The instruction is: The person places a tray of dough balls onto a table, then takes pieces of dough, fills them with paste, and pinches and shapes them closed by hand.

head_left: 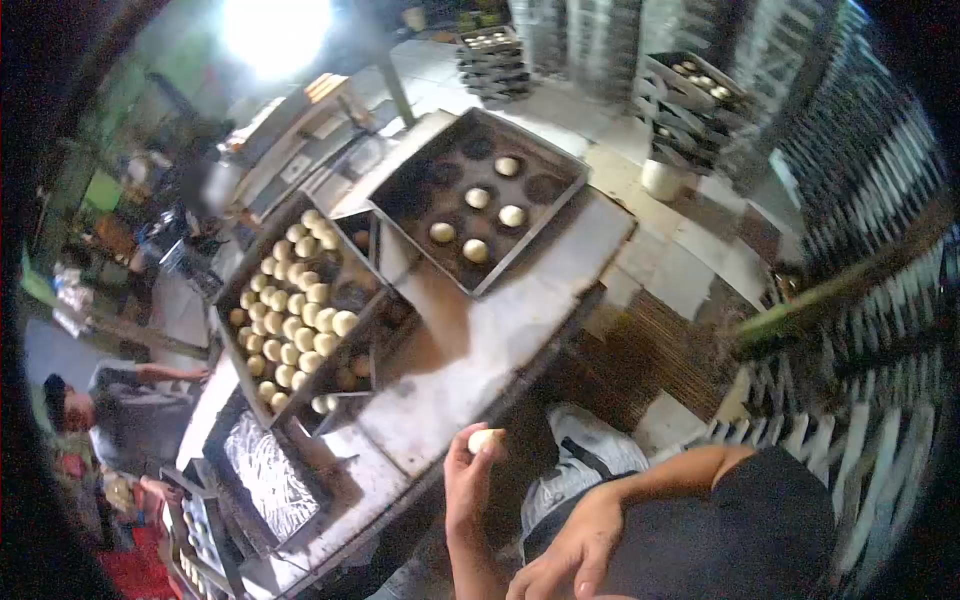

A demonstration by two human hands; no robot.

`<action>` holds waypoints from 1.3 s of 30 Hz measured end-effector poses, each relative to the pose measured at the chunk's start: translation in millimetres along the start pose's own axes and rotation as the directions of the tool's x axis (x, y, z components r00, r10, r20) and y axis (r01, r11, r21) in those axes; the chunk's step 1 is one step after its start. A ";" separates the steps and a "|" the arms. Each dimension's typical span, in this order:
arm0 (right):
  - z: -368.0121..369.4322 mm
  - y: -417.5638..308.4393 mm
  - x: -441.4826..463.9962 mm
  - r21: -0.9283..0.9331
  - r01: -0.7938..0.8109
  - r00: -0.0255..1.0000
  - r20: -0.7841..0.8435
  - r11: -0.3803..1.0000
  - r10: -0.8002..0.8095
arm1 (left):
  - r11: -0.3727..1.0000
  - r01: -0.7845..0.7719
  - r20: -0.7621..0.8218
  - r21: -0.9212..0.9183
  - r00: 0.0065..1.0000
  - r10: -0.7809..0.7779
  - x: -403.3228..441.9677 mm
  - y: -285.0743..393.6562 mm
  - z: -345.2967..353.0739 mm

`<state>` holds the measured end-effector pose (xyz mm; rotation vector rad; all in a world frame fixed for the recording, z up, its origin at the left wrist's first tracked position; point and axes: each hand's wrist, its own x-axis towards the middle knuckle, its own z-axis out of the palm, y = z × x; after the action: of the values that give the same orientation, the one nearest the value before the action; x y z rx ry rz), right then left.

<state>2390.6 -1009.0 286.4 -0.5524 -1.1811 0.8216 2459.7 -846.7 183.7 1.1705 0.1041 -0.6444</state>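
Bright lamp (pixel 275 32) top L, co-worker (pixel 140 425) w/ dk cap (pixel 55 392) far L, wht bucket (pixel 661 181) on flr (pixel 625 218) R

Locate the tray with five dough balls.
In the head view, the tray rests on the table, at upper centre, just right of the fuller tray.
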 end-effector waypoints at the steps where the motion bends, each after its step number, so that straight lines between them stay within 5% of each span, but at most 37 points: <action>1: -19.7 -4.9 -6.7 0.011 -0.001 0.999 0.046 1.000 0.000 | 0.996 0.000 0.024 -0.085 1.000 0.002 17.5 3.8 5.3; 3: -57.3 -6.9 -14.7 0.065 -0.135 0.966 0.229 0.989 0.117 | 1.000 -0.016 0.010 0.010 1.000 0.016 43.1 29.5 22.2; 10: -137.7 -39.9 12.1 0.150 -0.213 0.929 0.337 0.965 0.153 | 0.999 -0.006 -0.148 -0.039 0.989 0.000 66.5 61.9 9.1; 17: -151.7 -8.7 51.1 0.124 -0.485 0.725 0.610 0.866 0.319 | 0.984 -0.130 -0.463 -0.119 0.884 0.061 -3.2 47.4 -36.1; 19: -131.9 14.4 55.6 -0.029 -0.472 0.812 0.375 0.881 0.447 | 0.966 -0.192 -0.527 -0.174 0.847 0.073 -33.9 31.7 -50.0; 20: -133.9 15.8 67.8 -0.346 -0.561 0.691 0.304 0.752 0.656 | 0.966 -0.190 -0.522 -0.173 0.850 0.074 -50.7 26.9 -54.3; 21: -129.1 27.2 76.5 -0.543 -0.514 0.739 0.111 0.664 0.664 | 0.966 -0.192 -0.512 -0.170 0.855 0.080 -66.2 23.8 -59.0; 22: -116.1 54.3 74.8 -0.641 -0.466 0.850 -0.132 0.610 0.510 | 0.959 -0.215 -0.503 -0.185 0.859 0.095 -84.3 23.8 -61.4; 24: -101.3 76.1 109.2 -0.771 -0.311 0.948 -0.290 0.556 0.128 | 0.954 -0.272 -0.542 -0.122 0.824 0.166 -114.4 9.7 -77.2; 27: -83.4 132.2 146.4 -0.943 -0.126 0.952 -0.202 0.306 -0.230 | 0.887 -0.418 -0.572 -0.196 0.784 0.243 -157.2 -10.3 -103.2; 29: -79.0 177.9 164.3 -0.965 -0.213 0.953 -0.239 0.152 -0.184 | 0.920 -0.379 -0.621 -0.095 0.745 0.243 -174.9 -26.5 -127.1; 33: -84.1 266.3 155.8 -0.971 -0.179 0.964 -0.206 0.160 -0.167 | 0.972 -0.181 -0.742 0.147 0.630 0.230 -212.5 -46.5 -162.3; 39: -38.1 285.5 163.6 -0.960 -0.228 0.955 -0.253 0.164 -0.156 | 0.960 -0.275 -0.641 -0.063 0.748 0.172 -272.2 -48.9 -177.7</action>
<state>2376.1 -705.6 154.3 -1.7793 -1.3051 -0.2157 2256.0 -588.7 180.1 1.1855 0.5693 0.0014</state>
